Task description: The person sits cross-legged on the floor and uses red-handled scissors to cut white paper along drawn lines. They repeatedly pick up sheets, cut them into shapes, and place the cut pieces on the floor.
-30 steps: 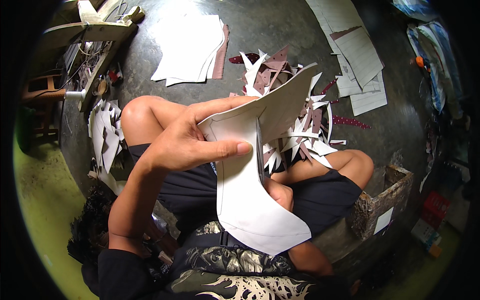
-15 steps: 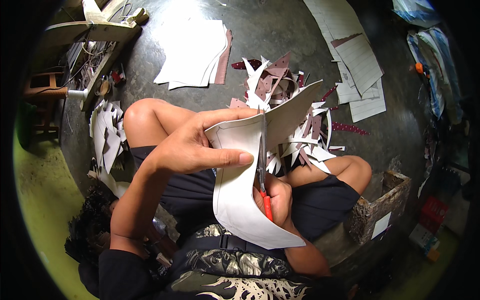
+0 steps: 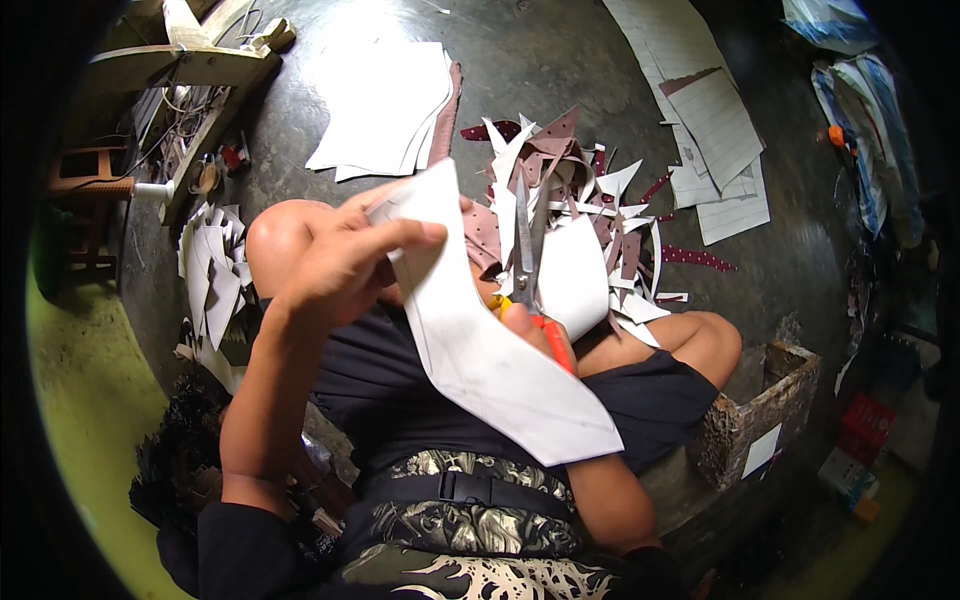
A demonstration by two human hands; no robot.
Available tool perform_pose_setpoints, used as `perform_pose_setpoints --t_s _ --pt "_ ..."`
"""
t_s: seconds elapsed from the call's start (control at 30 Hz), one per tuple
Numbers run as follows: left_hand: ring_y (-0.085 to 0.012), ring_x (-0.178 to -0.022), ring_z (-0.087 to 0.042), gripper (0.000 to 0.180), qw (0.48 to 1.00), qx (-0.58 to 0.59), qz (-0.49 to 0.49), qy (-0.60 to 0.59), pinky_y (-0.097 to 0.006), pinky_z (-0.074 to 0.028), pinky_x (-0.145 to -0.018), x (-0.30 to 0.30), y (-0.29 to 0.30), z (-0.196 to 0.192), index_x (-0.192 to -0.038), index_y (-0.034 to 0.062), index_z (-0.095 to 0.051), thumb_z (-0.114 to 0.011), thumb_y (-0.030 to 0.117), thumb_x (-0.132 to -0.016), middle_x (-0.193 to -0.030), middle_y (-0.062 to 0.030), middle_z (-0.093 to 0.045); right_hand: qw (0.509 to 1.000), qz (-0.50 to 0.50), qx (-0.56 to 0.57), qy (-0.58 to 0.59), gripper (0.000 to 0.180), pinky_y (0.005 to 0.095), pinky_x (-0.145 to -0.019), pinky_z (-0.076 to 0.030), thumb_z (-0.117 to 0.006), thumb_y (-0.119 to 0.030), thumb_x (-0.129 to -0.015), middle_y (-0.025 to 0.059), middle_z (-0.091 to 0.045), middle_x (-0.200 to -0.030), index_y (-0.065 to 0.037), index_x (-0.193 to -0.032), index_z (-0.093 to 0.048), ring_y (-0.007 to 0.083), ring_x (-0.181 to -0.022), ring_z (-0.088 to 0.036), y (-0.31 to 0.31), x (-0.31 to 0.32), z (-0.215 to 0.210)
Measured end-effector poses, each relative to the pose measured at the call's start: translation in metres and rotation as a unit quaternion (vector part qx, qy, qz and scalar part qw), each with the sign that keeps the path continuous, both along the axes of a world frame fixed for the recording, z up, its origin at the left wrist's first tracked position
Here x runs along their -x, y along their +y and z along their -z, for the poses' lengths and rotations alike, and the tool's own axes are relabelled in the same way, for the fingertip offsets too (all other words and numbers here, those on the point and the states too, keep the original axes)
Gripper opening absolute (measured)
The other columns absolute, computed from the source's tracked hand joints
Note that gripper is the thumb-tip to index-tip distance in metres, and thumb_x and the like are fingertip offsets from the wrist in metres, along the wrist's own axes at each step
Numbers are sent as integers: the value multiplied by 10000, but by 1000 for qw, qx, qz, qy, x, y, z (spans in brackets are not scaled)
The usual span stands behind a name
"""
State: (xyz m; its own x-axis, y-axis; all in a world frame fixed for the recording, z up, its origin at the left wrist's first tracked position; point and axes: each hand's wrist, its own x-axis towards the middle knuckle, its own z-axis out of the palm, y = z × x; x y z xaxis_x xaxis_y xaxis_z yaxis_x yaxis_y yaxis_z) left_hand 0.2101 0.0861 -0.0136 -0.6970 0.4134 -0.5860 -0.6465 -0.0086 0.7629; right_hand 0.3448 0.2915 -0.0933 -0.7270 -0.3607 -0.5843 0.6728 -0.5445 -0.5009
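Between the thumb and fingers of my left hand [image 3: 345, 255] is the upper end of a curved white cut piece [image 3: 500, 375] of sheet material, with faint pencil lines near its edge. It hangs slantwise over my lap. My right hand [image 3: 522, 322] grips scissors [image 3: 526, 245] with red and yellow handles, the blades parted and pointing away from me. Part of that hand is hidden behind the white piece. Beyond the blades, a broad white offcut [image 3: 578, 272] rests against a heap of white, dusty-pink and dotted maroon scraps [image 3: 540, 165].
White sheets [image 3: 385, 110] with a pink layer lie stacked on the dark floor ahead. Lined sheets [image 3: 715, 125] are at far right. A worn open box [image 3: 755, 410] stands by my right knee, and more white offcuts [image 3: 212, 270] by my left. A wooden frame [image 3: 215, 70] is at far left.
The offcut has come away from the white piece and dropped onto the heap. My left hand has moved left with the piece, which has turned. The scissor blades have parted.
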Motion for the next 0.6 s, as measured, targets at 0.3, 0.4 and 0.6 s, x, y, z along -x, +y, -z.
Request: perform_pose_setpoints --t_s 0.3,0.4,0.6 --pt "-176 -1043 -725 469 958 -169 -231 -15 -334 -635 -917 -31 8 20 -1413 52 -474 -687 92 -998 -1180 -82 -685 895 357 259 74 741 615 -1154 -413 -487 -656 -1018 161 -535 -1539 -125 -1536 -501 442 -1390 -511 4 6 -27" --pt "-167 -1012 -720 345 960 -168 -224 -28 -337 -614 -895 -54 20 28 -1301 53 -548 -700 113 -997 -1158 -63 -685 873 360 280 174 740 626 -1214 -337 -522 -696 -997 164 -477 -1591 -185 -1532 -520 386 -1490 -406 23 23 -35" --pt "-97 -1007 -678 370 984 -157 30 -77 -268 -543 -899 -70 4 39 -1200 42 -630 -803 -14 -878 -1116 -43 -703 910 353 186 113 975 454 -1234 -328 -441 -758 -1001 165 -480 -1587 23 -1579 -358 325 -1451 -457 73 42 -50"
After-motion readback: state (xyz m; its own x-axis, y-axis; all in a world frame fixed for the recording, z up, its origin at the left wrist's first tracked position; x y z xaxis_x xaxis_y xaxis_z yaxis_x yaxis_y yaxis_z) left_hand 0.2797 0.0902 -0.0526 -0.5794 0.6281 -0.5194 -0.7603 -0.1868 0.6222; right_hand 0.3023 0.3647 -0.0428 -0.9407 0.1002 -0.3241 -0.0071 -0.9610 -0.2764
